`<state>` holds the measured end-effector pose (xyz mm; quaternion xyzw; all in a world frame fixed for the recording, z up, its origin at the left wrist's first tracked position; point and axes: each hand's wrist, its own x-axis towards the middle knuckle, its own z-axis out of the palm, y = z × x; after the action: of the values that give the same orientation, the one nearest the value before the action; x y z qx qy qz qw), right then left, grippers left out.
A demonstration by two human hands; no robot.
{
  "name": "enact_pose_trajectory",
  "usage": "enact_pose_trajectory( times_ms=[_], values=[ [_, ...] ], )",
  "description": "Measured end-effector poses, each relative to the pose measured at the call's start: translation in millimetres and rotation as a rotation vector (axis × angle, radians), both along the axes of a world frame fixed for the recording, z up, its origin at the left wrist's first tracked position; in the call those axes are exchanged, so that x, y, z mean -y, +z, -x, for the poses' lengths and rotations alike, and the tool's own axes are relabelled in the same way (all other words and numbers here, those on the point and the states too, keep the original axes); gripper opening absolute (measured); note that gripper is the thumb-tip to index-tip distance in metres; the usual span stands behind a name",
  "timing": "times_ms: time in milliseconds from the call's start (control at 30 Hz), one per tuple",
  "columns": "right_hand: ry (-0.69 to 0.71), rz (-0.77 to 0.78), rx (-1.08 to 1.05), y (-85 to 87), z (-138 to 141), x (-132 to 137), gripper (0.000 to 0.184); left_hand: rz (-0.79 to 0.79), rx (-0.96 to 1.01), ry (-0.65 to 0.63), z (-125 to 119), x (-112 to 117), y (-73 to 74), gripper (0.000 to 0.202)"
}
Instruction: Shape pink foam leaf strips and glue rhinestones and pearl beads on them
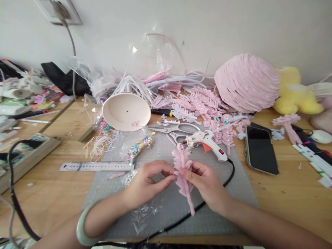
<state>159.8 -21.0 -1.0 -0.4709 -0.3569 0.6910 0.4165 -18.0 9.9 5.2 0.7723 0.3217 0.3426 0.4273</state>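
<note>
Above the grey cutting mat (111, 193), both hands hold a pink pipe-cleaner feather (183, 185) with a pink gem at its top and its stem pointing down. My left hand (151, 178) pinches the tip of one side frond between thumb and fingertips. Around the right side of the feather, my right hand (207, 183) is closed, its thumb lying across the middle stem. Just beyond the hands lie a white glue gun (214, 143) with an orange trigger and a pair of scissors (178, 131). Colourful gems (140, 148) in a plastic bag sit left of them.
A steel ruler (95, 166) and white cord (103, 143) lie left, near a white oval bowl (127, 112). Finished pink feathers (199, 100) pile up behind, beside a big pink ball (246, 83). Phones (261, 148) lie right; the glue gun's black cable (178, 223) crosses the mat.
</note>
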Motion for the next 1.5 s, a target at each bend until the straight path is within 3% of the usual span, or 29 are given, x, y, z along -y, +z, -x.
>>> enact_pose_trajectory(
  times_ms=[200, 500, 600, 733, 900, 1367, 1500],
  values=[
    [0.056, 0.015, -0.045, 4.9, -1, 2, 0.032, -0.086, -0.044, 0.075, -1, 3, -2.3, 0.01],
    [0.023, 0.032, -0.065, 3.9, 6, 7, 0.03, -0.77, -0.17, 0.075, 4, 7, -5.1, 0.007],
    [0.017, 0.021, -0.033, 4.2, 5, 6, 0.031, -0.673, -0.19, 0.108, 3, 7, -3.4, 0.008],
    [0.023, 0.004, -0.009, 6.2, 2, 2, 0.033, -0.522, -0.086, 0.032, 4, 3, -3.4, 0.009],
    [0.033, 0.029, 0.001, 9.5, 0, -2, 0.037, -0.629, -0.088, -0.032, 8, -1, -7.0, 0.015],
    [0.115, -0.009, -0.027, 4.9, -3, -3, 0.035, -0.902, -0.403, 0.119, 6, 10, 0.0, 0.004],
    [0.064, -0.056, 0.009, 1.8, 1, 2, 0.029, -0.85, -0.431, 0.176, 4, 11, -2.4, 0.005]
  ],
)
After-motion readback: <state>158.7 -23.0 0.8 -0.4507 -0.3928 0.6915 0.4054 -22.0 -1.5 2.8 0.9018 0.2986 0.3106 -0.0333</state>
